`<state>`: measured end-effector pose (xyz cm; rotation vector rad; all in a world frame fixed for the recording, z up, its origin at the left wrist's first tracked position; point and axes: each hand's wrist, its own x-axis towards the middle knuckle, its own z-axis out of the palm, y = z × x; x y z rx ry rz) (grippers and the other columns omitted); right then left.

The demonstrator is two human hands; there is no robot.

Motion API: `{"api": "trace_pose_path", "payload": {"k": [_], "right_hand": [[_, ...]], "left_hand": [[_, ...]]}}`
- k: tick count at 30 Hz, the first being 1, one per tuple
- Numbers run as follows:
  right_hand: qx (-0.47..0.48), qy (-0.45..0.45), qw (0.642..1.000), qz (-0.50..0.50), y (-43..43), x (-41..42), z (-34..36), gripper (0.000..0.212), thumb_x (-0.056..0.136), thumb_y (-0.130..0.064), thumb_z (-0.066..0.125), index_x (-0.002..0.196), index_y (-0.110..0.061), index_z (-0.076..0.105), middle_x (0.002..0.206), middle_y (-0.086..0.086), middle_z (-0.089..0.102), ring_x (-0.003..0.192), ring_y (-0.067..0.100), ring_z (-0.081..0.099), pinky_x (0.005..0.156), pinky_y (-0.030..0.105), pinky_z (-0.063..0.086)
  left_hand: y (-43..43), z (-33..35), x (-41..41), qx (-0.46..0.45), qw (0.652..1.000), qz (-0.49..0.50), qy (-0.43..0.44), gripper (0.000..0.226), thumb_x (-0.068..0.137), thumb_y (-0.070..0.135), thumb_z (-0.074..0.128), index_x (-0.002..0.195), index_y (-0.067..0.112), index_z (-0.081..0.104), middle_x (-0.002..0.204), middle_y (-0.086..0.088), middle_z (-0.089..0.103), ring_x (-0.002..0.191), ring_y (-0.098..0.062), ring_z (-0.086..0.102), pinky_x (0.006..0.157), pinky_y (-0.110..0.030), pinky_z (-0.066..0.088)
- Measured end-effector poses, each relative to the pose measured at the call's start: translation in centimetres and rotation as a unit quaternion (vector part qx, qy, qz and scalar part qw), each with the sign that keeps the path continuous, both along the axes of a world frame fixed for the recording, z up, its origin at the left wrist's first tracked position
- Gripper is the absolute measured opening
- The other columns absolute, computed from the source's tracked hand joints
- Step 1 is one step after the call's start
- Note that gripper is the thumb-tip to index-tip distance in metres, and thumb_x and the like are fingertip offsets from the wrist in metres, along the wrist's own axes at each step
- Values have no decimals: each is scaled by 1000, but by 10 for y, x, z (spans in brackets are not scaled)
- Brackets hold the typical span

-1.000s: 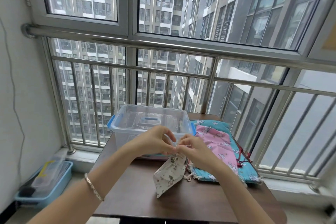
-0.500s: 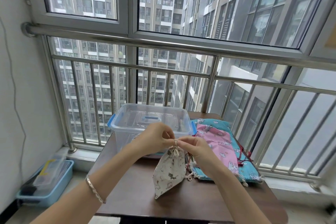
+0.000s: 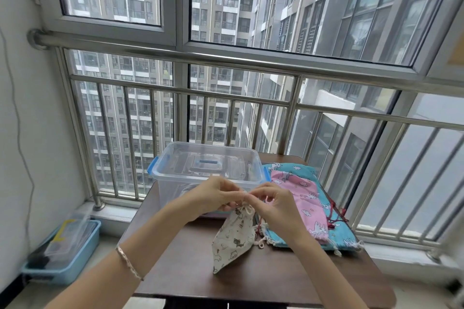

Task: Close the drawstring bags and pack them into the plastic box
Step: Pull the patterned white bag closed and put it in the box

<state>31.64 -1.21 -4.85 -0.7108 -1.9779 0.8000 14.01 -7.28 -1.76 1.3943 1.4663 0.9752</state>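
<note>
L hand (image 3: pixel 216 195): pinches cord (image 3: pixel 247 208) at bag (image 3: pixel 233 238) neck
R hand (image 3: pixel 276 203): pinches cord too
Box (image 3: pixel 208 170): 12 o'clock of bag

1. No writing, label, brand, number or sign can be read anywhere.
2. The cream fabric drawstring bag (image 3: pixel 233 238) carries small cartoon animal pictures only, with no legible letters.

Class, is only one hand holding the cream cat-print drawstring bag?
No, the left hand and the right hand both pinch the cat-print drawstring bag at its gathered neck.
</note>
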Motion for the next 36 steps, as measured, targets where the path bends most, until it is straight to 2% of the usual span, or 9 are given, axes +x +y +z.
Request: {"api": "trace_pose_path", "payload": {"k": [6,11,15,18,21,24,27,30,36], "right_hand": [[36,-104,994,2,3,4,0,10,91,-16,65,81,-14,64,78,-5,58,76,4,51,69,12,38],[55,-158,986,-12,11,14,0,12,94,-13,60,82,-15,59,80,-5,54,75,3,48,69,14,38],[-34,-162,986,27,5,8,0,15,96,-31,56,89,-18,56,73,-8,56,58,-1,51,59,18,39],[-65,-197,978,38,-3,4,3,42,82,-63,59,99,-25,57,72,-5,63,59,2,55,55,17,43],[-23,-213,977,4,-4,-1,7,40,76,-55,71,98,-23,62,73,-6,63,60,1,52,58,21,44],[-37,-163,986,22,-2,-3,16,26,78,-39,76,89,-18,65,74,-3,65,59,-1,52,57,29,48],[-105,-99,986,77,4,-2,37,10,83,-17,68,92,-13,64,80,4,62,56,1,54,51,20,45],[-192,18,972,134,15,-1,65,20,77,-13,59,96,-7,62,86,7,63,64,14,56,51,24,47],[-291,301,857,302,39,-14,115,31,79,10,46,106,-1,59,98,14,63,81,21,65,69,27,59]], "left_hand": [[-1,5,-5,20,999,0,33,17,84,21,72,93,7,75,79,-2,73,69,-6,64,68,-19,52],[-3,-1,-12,11,998,9,64,16,91,18,64,84,5,71,74,-5,69,71,-13,63,73,-28,56],[-2,-14,-3,-46,999,27,-7,12,94,18,60,87,9,63,79,-6,70,77,-19,70,79,-38,59],[-1,-16,-2,-47,998,40,-22,13,93,20,62,91,8,64,74,-2,69,72,-16,68,82,-42,58],[-4,-9,1,-43,997,29,-65,12,94,16,59,92,5,63,89,-13,72,84,-23,71,86,-41,57],[-8,2,0,-34,994,15,-106,23,98,20,52,102,0,64,102,-19,71,95,-28,70,84,-35,58],[-9,11,-9,-26,994,23,-106,26,98,19,50,106,-3,62,100,-19,70,90,-27,69,82,-33,58],[-8,21,-18,-6,995,38,-87,23,96,16,53,106,-4,61,99,-17,68,82,-22,68,75,-28,59],[2,51,-40,22,992,57,-106,38,97,38,44,131,19,48,123,-19,57,102,-30,64,83,-36,57]]}}
